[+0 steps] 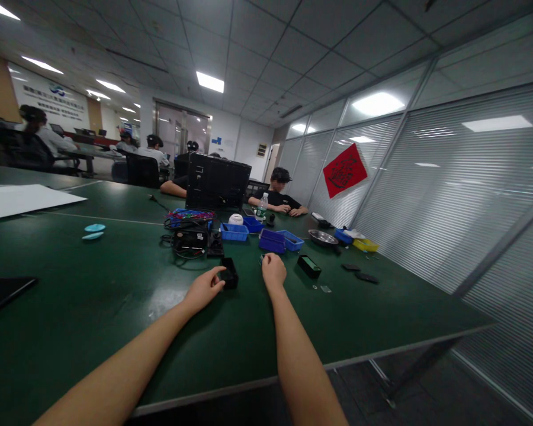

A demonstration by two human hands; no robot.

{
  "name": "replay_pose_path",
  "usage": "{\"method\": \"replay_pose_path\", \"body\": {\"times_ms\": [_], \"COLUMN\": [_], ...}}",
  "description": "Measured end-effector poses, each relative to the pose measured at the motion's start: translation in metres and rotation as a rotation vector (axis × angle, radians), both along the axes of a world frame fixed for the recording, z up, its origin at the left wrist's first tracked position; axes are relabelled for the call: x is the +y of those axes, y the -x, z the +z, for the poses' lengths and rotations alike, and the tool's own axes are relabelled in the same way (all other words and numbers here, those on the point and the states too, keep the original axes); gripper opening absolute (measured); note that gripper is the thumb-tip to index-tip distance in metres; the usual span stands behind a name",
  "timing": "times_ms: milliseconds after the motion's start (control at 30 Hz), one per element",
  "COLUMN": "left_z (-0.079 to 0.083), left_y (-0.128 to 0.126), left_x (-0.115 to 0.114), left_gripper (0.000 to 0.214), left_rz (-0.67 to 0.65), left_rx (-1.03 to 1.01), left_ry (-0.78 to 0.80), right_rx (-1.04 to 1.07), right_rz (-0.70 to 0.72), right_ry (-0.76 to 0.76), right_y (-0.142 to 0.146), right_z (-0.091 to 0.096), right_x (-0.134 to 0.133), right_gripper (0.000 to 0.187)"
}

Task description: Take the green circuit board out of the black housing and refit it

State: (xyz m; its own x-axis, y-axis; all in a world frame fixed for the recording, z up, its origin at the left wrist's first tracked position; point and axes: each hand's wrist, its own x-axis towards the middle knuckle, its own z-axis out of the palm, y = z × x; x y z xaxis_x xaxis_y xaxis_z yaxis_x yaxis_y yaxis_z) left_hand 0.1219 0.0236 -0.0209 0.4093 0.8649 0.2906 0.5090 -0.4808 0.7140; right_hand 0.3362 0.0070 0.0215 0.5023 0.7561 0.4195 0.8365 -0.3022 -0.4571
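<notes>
My left hand (205, 288) is at the left side of a small open black box (230, 275), its thumb and fingers curled against the box's wall. To the right, my right hand (274, 271) is closed in a pinch above the green table. A small edge of something shows at its fingertips, too little to name. A second black box (309, 266) with a green inside stands to the right of that hand. Near it lie a small clear flat piece (326, 289) and a tiny pale ring (314, 287).
Behind my hands are blue bins (234, 232), a ball (236, 219), a water bottle (262, 207), tangled cables (189, 219) and a monitor (217, 182). A metal pan (323, 237) and flat black pieces (366, 277) lie rightward. A co-worker (279, 195) sits across the table.
</notes>
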Motion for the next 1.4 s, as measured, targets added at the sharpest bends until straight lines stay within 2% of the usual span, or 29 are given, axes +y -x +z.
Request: {"method": "replay_pose_path", "body": {"times_ms": [133, 233, 300, 467, 633, 767, 867, 1000, 1167, 1267, 1400], "left_z": [0.001, 0.0, -0.001, -0.001, 0.001, 0.0, 0.0, 0.0, -0.001, -0.002, -0.003], "left_y": [0.0, -0.001, -0.001, -0.002, -0.002, -0.002, -0.002, -0.002, -0.001, -0.001, -0.002], "left_x": [-0.001, -0.001, -0.001, -0.001, -0.002, -0.002, -0.002, -0.002, -0.002, -0.001, 0.0], "left_gripper": [0.041, 0.04, 0.04, 0.039, 0.04, 0.04, 0.041, 0.04, 0.041, 0.04, 0.04], "left_rz": [-0.007, -0.007, -0.003, -0.02, -0.013, -0.023, -0.038, -0.028, -0.036, -0.035, -0.03], "left_rx": [0.044, 0.056, 0.057, 0.061, 0.066, 0.048, 0.037, 0.044, 0.039, 0.038, 0.039], "left_ry": [-0.002, -0.012, -0.017, -0.014, 0.009, 0.006, -0.006, -0.013, -0.031, -0.03, -0.044], "right_rx": [-0.051, -0.061, -0.081, -0.178, -0.109, -0.074, -0.097, -0.143, -0.104, -0.074, -0.154], "right_rz": [-0.134, -0.143, -0.13, -0.061, 0.02, -0.011, 0.029, 0.102, 0.239, 0.249, 0.234], "right_ry": [0.091, 0.243, 0.29, 0.222, 0.17, 0.232, 0.286, 0.227, 0.159, 0.157, 0.254], "right_y": [-0.02, -0.023, -0.021, -0.007, -0.002, -0.007, -0.004, 0.01, 0.022, 0.022, 0.017], "right_z": [-0.004, -0.012, -0.017, -0.023, -0.019, -0.018, -0.021, -0.024, -0.026, -0.024, -0.018], "right_x": [0.0, 0.003, 0.006, 0.008, 0.008, 0.01, 0.011, 0.011, 0.011, 0.01, 0.007], "right_gripper": [0.04, 0.044, 0.042, 0.04, 0.044, 0.043, 0.038, 0.028, 0.04, 0.051, 0.043]}}
